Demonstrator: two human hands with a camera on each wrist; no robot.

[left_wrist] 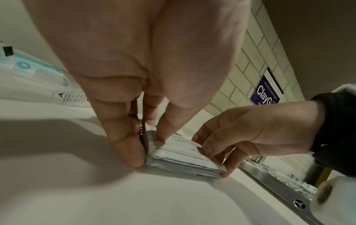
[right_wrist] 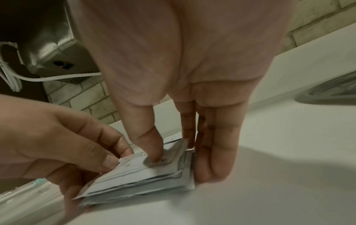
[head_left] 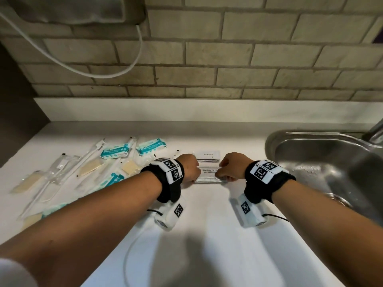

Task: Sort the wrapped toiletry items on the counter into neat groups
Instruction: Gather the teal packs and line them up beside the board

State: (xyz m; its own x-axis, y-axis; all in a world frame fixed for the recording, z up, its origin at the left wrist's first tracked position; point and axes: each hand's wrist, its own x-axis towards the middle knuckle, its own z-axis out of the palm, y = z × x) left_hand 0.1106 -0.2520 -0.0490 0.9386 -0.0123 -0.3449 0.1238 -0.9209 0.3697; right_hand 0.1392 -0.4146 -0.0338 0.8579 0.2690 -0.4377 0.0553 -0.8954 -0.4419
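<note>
A stack of white shampoo sachets (head_left: 208, 175) lies on the white counter (head_left: 207, 235), just in front of a toothpaste packet (head_left: 208, 155). My left hand (head_left: 189, 167) pinches the stack's left end, thumb on top and fingers against the edge (left_wrist: 149, 148). My right hand (head_left: 229, 168) pinches its right end the same way (right_wrist: 183, 164). In the left wrist view the stack (left_wrist: 185, 158) sits between both hands, its layers roughly aligned. The right wrist view shows the sachets (right_wrist: 134, 178) slightly fanned at the near left corner, by my left hand (right_wrist: 96, 159).
Clear-wrapped toothbrushes (head_left: 62, 172), teal packets (head_left: 115, 151) and pale yellow packets (head_left: 91, 167) lie scattered on the counter's left part. A steel sink (head_left: 323, 162) is at the right. A white cable (head_left: 93, 71) hangs on the brick wall behind.
</note>
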